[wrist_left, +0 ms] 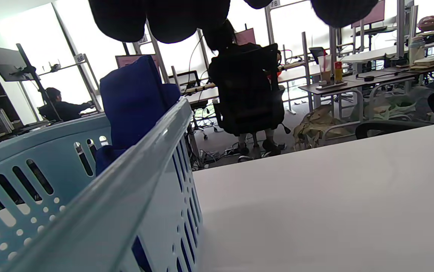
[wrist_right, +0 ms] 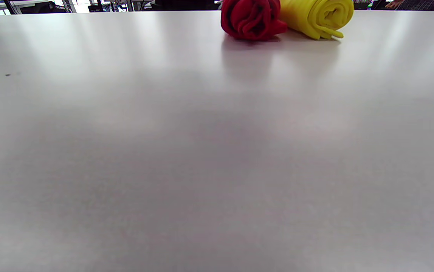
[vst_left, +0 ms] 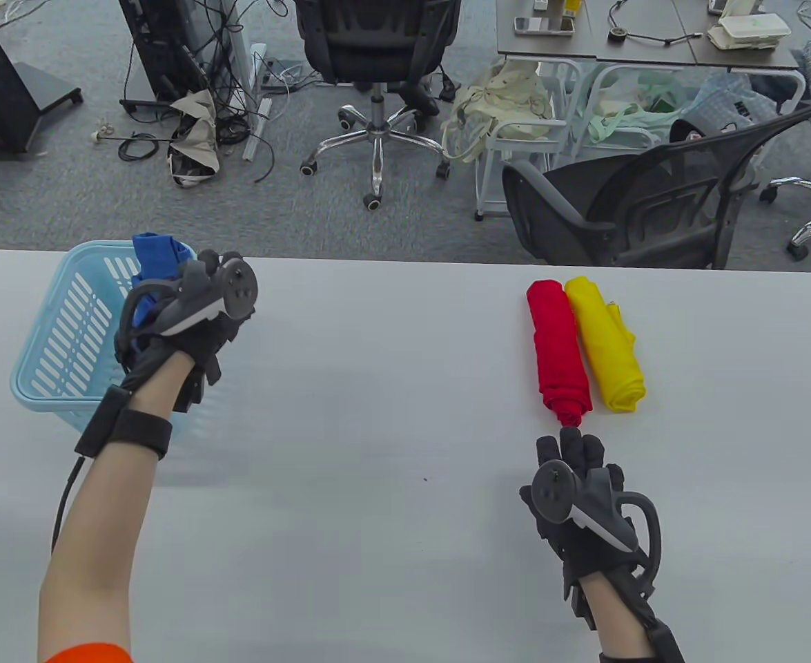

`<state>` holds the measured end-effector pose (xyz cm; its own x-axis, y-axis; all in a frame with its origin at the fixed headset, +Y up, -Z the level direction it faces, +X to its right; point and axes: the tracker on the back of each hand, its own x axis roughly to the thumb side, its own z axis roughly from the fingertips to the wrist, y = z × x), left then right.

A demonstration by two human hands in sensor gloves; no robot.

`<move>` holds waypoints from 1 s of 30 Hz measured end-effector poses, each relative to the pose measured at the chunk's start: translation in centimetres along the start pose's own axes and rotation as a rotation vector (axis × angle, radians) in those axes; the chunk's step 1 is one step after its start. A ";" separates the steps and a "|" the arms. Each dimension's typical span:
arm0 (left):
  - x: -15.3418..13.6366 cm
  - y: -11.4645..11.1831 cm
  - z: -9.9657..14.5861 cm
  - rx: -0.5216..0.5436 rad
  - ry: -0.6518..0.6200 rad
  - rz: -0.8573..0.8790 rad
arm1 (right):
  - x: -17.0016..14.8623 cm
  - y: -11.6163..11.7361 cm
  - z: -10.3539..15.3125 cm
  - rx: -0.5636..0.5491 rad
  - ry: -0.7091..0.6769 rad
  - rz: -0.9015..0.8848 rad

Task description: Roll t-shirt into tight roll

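Left hand (vst_left: 191, 314) gripped the blue cotton t-shirt (vst_left: 153, 266) over the light-blue slotted plastic basket (vst_left: 67, 331) at 10 o'clock. Right hand (vst_left: 578, 490) lay relaxed, empty, on the white counter (vst_left: 391, 414), just short of the red roll (vst_left: 558, 349) and yellow roll (vst_left: 605, 342).

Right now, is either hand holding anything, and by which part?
The left hand grips the blue t-shirt at the basket; the exact place of the hold is hidden behind the hand. The right hand holds nothing, near the red roll.

Office chairs (vst_left: 377, 62), desks (vst_left: 647, 41) stand behind table (vst_left: 391, 414).
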<state>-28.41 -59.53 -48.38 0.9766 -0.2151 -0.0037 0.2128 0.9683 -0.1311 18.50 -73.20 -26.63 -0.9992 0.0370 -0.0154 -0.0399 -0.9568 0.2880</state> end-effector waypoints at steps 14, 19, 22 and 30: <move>-6.1 -1.4 -7.2 -0.120 0.272 -0.011 | -0.2 -0.1 -0.2 0.015 -0.012 -0.025; -6.4 -1.9 -7.6 -0.134 0.270 -0.009 | -0.1 0.0 -0.3 0.029 -0.023 -0.033; -6.3 -2.3 -7.7 -0.142 0.268 -0.054 | -0.2 0.0 -0.3 0.028 -0.022 -0.038; -6.1 -2.8 -7.5 -0.069 0.263 -0.091 | -0.3 0.0 -0.4 0.033 -0.028 -0.054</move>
<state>-35.23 -61.84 -55.41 0.9098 -0.3351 -0.2448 0.2878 0.9345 -0.2097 18.79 -73.36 -26.96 -0.9953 0.0967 -0.0049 -0.0932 -0.9431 0.3193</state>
